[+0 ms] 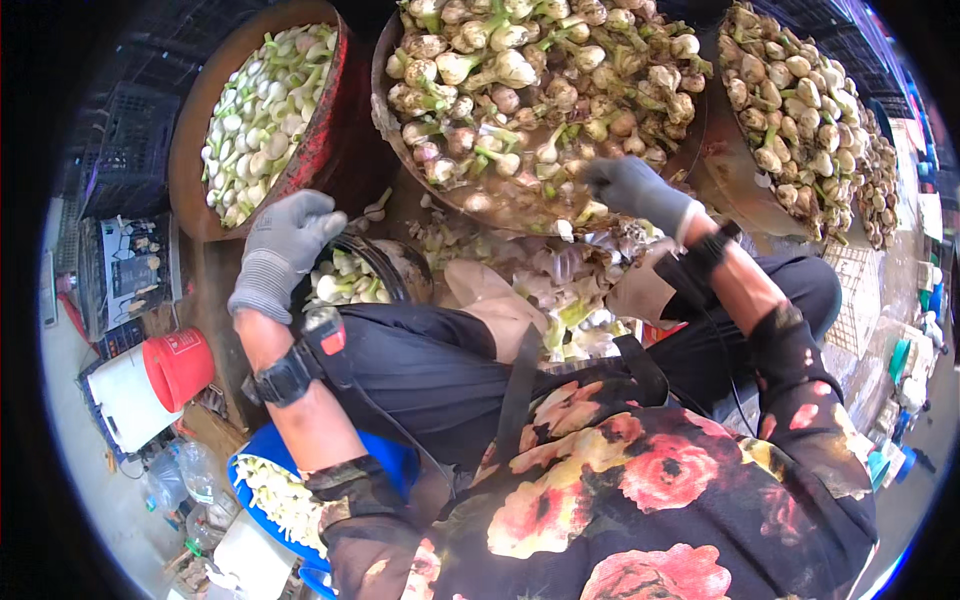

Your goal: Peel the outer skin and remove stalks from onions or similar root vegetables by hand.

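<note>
My left hand (pixel 290 235), in a grey glove, is raised above a black bucket (pixel 410 265) of trimmed garlic bulbs (pixel 340 280); its fingers are curled, and whatever they hold cannot be made out. My gloved right hand (pixel 640 195) reaches to the wide middle bin (pixel 390 110) of soiled garlic (pixel 500 65), its slightly bent fingers apart at the near bulbs. Between my legs lie loose peels and stalks (pixel 570 290). A small red-and-grey object (pixel 325 330) is near my left knee.
A red-rimmed bin (pixel 195 150) of clean pale bulbs stands left, another heap of garlic (pixel 790 120) right. At lower left are a blue tub (pixel 385 460) of pale pieces, a red bucket (pixel 180 365) and plastic bottles (pixel 190 470). A white crate (pixel 850 300) is beside my right knee.
</note>
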Available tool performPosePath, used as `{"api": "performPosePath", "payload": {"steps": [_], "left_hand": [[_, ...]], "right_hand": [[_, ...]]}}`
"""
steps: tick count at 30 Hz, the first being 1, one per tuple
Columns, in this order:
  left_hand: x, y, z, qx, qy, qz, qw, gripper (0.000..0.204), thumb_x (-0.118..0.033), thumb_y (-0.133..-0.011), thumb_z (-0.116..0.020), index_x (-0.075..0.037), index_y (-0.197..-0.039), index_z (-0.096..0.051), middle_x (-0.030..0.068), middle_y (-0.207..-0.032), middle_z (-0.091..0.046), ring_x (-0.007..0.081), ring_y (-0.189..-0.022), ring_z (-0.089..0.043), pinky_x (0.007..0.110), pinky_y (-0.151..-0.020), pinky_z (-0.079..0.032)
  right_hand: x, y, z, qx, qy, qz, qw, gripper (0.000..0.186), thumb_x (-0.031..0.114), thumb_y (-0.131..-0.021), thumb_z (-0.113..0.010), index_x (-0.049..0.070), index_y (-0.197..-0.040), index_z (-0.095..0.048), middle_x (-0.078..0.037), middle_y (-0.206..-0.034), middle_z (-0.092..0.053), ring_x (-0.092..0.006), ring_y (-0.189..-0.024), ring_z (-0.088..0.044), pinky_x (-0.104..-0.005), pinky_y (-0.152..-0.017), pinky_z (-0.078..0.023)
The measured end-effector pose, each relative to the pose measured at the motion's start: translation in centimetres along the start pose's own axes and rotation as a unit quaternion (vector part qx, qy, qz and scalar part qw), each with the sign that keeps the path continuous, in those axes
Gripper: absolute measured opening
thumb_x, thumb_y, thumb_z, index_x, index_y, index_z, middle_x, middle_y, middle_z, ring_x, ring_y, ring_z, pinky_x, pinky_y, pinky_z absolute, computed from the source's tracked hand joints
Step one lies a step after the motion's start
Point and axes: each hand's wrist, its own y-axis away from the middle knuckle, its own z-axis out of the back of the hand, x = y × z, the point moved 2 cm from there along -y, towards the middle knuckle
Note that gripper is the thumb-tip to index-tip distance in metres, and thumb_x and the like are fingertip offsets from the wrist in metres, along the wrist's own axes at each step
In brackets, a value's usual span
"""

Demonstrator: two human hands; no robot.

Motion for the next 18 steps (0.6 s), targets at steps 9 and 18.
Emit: {"api": "performPosePath", "payload": {"steps": [9,18], "left_hand": [[-7.3,-3.3,-8.4,0.0,0.079,-0.179,0.981,0.029,-0.024,-0.074,-0.066,-0.007,-0.097,-0.062,0.0096,-0.09,-0.061,0.0205,-0.079,-0.06,0.03,-0.072,-0.047],[-7.7,-5.5,-11.4,0.001,0.058,-0.178,0.982,0.055,-0.026,-0.067,-0.071,-0.007,-0.115,-0.051,0.014,-0.109,-0.054,0.0275,-0.097,-0.054,0.034,-0.086,-0.042]], "right_hand": [[1.3,-13.6,-7.3,0.077,0.189,0.098,0.974,0.037,0.011,-0.069,-0.059,0.007,-0.106,-0.057,-0.016,-0.103,-0.06,-0.0317,-0.098,-0.056,-0.0404,-0.083,-0.045],[0.4,-10.2,-4.2,0.107,0.043,-0.003,0.993,0.023,0.011,-0.071,-0.057,0.004,-0.091,-0.064,-0.014,-0.086,-0.064,-0.0269,-0.081,-0.06,-0.0359,-0.072,-0.046]]}}
